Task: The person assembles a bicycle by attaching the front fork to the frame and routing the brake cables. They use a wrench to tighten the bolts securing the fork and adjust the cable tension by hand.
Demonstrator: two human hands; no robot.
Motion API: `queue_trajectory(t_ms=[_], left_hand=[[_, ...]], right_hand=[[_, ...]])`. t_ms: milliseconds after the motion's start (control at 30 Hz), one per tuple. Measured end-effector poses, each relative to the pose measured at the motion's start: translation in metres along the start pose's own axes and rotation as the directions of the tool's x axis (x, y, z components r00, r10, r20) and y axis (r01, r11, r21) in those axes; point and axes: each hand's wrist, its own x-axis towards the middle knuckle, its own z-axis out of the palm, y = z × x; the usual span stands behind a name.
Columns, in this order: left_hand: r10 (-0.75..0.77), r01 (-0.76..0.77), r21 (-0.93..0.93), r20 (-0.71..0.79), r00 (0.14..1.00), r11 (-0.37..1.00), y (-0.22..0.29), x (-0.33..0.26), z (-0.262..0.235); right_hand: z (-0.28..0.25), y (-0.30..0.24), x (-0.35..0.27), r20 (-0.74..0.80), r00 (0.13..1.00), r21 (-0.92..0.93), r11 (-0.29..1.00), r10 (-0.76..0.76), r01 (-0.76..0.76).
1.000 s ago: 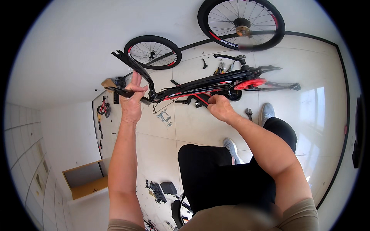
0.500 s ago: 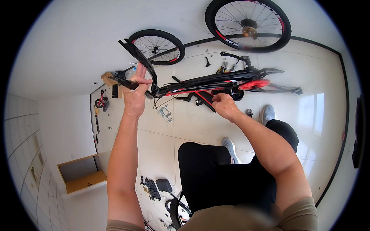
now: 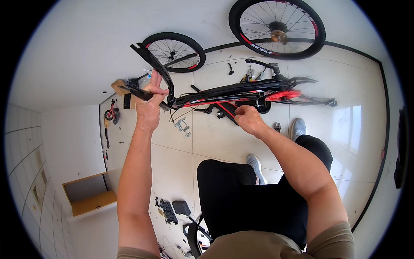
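A black and red bicycle frame (image 3: pixel 224 93) stretches across the view in front of me, with its fork to the left and a red chainring (image 3: pixel 285 96) to the right. My left hand (image 3: pixel 149 103) is closed around the black fork (image 3: pixel 152 59) near its crown, with a couple of fingers extended along it. Farther right, my right hand (image 3: pixel 250 118) has its fingers curled in against the frame's near side. Its fingertips are partly hidden, so the exact grip point is unclear. Thin cables hang below the head tube, beside my left hand.
Two bicycle wheels, a smaller-looking one (image 3: pixel 171 52) and one with a cassette (image 3: pixel 278 32), lean against the far wall. Pliers and loose parts lie on the floor beyond the frame; a silver metal part (image 3: pixel 183 126) lies nearer. At lower left are a black case (image 3: pixel 181 207) and a wooden cabinet (image 3: pixel 92 203).
The whole view has shifted slightly. Both hands stay in the same places on the bicycle frame and fork, and nothing has been let go.
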Motion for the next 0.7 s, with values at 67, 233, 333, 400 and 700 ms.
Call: queue_trajectory(t_ms=[67,233,333,400,700], left_hand=[[0.017,-0.017,0.001,0.009,1.000,1.000,0.000,0.000,0.000],[0.037,-0.037,-0.004,0.020,0.999,0.999,0.000,0.002,-0.003],[0.079,-0.082,0.065,0.045,0.996,0.995,-0.009,0.004,-0.009],[0.065,-0.070,0.108,0.052,0.997,0.992,-0.010,0.002,-0.009],[0.214,-0.203,0.216,-0.029,0.976,0.955,0.072,0.013,0.021]], right_hand=[[0.002,0.000,0.000,-0.005,1.000,-0.002,1.000,0.008,-0.008],[0.000,-0.006,-0.001,0.020,1.000,0.001,1.000,-0.005,0.005],[0.002,0.002,0.005,0.010,1.000,-0.025,1.000,0.008,-0.008],[0.004,0.007,0.008,0.016,1.000,-0.037,0.999,-0.012,0.013],[-0.007,0.003,0.012,0.013,1.000,-0.025,1.000,0.007,-0.007]])
